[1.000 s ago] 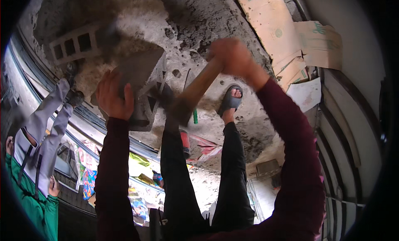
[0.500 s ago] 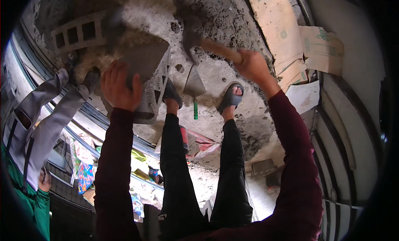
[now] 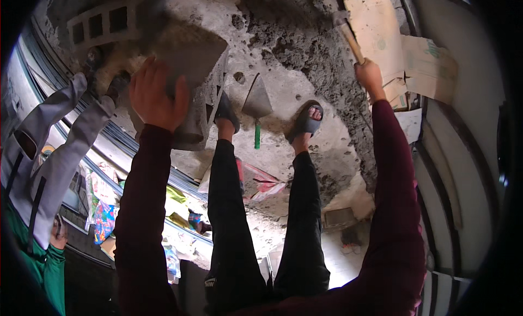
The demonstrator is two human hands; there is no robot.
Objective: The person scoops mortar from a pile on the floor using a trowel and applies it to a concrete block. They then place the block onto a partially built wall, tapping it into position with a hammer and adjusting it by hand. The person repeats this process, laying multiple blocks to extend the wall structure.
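Note:
My left hand [image 3: 158, 95] lies with spread fingers against a grey concrete block [image 3: 202, 57] that stands left of my feet. At the upper right, my right hand [image 3: 369, 76] is closed round the wooden handle of a tool with a metal head [image 3: 348, 35]; the exact shape of the head is hard to make out. This tool is raised over the edge of the cardboard. Between my sandalled feet, a pointed trowel [image 3: 257, 101] with a green handle lies on the rough ground, touched by neither hand.
Flattened cardboard [image 3: 376, 30] lies at the upper right beside wet grey mortar [image 3: 305, 49]. Another hollow block [image 3: 103, 24] is at the upper left. Long dark bars [image 3: 122, 133] run along the left, where a co-worker's legs [image 3: 71, 152] show. A torn red-and-white sack [image 3: 261, 182] lies behind my feet.
My right hand has swung the wooden-handled tool up and to the right, away from the block. My left hand has stayed on the block, shifting only slightly.

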